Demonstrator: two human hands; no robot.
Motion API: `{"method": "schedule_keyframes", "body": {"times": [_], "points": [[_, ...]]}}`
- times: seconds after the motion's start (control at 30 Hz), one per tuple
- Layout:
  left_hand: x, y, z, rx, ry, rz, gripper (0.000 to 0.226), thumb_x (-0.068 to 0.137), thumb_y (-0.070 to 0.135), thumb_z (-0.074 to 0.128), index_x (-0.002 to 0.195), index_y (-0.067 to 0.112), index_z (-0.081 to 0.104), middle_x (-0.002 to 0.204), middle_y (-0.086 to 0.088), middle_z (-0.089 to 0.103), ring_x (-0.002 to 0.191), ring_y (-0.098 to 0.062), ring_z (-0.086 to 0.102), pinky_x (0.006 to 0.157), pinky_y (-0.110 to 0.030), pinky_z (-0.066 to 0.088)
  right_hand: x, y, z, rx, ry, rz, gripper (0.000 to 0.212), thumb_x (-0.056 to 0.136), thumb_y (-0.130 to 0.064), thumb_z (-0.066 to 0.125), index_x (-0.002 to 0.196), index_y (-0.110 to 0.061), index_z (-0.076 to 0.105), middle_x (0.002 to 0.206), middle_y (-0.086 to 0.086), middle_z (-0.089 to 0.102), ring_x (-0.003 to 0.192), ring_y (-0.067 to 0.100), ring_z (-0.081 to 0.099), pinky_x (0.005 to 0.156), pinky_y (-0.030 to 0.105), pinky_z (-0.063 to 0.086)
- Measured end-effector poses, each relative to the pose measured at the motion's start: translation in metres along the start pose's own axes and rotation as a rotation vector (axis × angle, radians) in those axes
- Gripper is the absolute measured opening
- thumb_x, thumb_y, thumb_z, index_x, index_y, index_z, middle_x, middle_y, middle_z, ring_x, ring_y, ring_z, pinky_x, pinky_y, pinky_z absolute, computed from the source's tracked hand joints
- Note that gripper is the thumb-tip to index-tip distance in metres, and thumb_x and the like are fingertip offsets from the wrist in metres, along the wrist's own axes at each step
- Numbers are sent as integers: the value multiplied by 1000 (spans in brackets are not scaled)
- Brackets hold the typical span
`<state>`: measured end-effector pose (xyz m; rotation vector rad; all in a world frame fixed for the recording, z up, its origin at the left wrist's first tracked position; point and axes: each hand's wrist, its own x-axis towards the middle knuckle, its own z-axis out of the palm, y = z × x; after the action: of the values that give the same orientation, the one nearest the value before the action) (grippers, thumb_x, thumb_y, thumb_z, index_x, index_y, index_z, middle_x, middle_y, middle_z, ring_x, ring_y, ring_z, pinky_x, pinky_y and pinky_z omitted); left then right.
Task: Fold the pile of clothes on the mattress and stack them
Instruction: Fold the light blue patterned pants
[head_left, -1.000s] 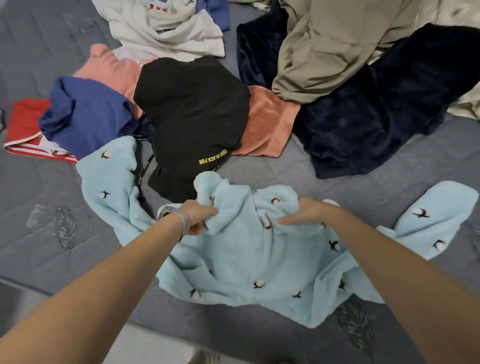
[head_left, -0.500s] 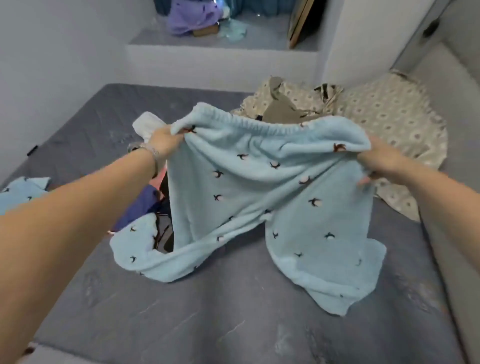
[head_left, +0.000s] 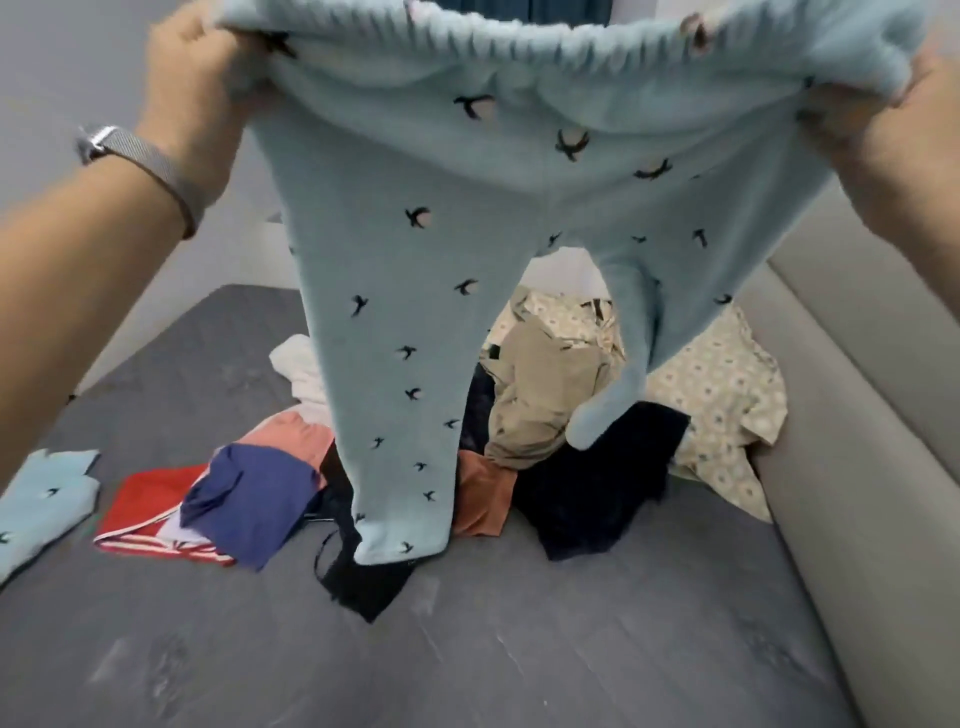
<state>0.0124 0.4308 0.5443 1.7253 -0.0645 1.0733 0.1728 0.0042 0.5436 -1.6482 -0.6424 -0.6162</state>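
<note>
Light blue fleece trousers (head_left: 415, 270) with small dark bird marks hang in the air by their elastic waistband. My left hand (head_left: 192, 78) grips the waistband's left end and my right hand (head_left: 878, 119) grips its right end. The left leg hangs straight down to just above the mattress (head_left: 519, 649); the right leg is shorter and bunched. Behind and below lies the pile of clothes (head_left: 545, 415): beige, dark navy, salmon, black, blue and red pieces, partly hidden by the trousers.
A matching light blue garment (head_left: 41, 509) lies at the mattress's left edge. A flower-patterned cloth (head_left: 722, 395) lies at the back right. A grey padded wall (head_left: 857, 441) runs along the right side, white walls stand at the left and back.
Both hands have lifted the blue trousers from the mattress up to head height by the waistband, and the legs now hang freely. The view has tilted up from the pile.
</note>
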Motion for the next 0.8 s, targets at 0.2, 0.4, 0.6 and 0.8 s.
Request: {"method": "schedule_keyframes", "body": {"times": [0.2,0.4,0.6,0.8], "points": [[-136,-76,-45,193,-273,-174,17,80,18,51,80,31,63,78,19,63,78,1,52,73,-17,42,-130,33,19,-102,-152,333,32,88,2,61,103,-27,62,85,-28,69,83,-17,59,79,11,48],[-289,-171,-57,338,-654,-388,26,73,41,57,97,36,65,103,23,65,96,5,57,84,-13,43,-293,124,53,-350,-562,639,10,85,-10,60,95,-12,62,96,16,64,89,17,59,86,32,47],[-447,-288,-82,472,-930,-433,14,76,39,68,86,45,60,83,19,62,80,4,54,77,-26,43,-472,207,72,-357,-779,841,41,83,4,57,76,-36,56,78,-9,64,75,-4,59,65,8,40],[-591,-351,-110,512,-1194,-497,23,87,26,49,105,32,61,122,9,60,123,-9,46,114,-12,10,-601,264,58,-426,-993,950,31,85,9,55,77,-21,57,86,-4,54,82,1,45,74,28,37]]}}
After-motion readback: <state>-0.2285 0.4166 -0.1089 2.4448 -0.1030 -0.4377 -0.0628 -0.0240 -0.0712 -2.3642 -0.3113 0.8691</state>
